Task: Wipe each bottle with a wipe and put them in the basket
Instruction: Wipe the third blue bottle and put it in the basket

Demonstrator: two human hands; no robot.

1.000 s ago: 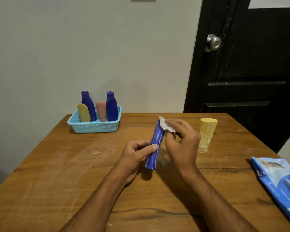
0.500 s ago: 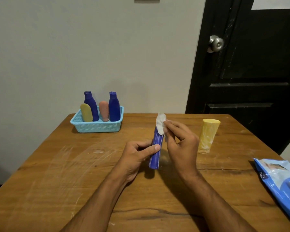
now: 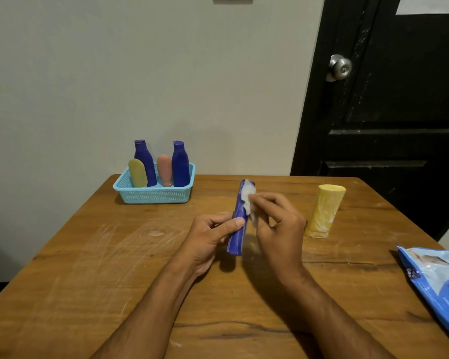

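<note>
Blue bottle (image 3: 237,230) partly behind wipe (image 3: 249,200), thumb.

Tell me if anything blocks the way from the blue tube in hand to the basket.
Nothing visible does. The blue tube has bare table between it and the basket. The four bottles inside leave the front right corner free.

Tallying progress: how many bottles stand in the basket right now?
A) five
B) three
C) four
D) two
C: the basket holds two blue bottles, a yellow one and a pink one.
</note>
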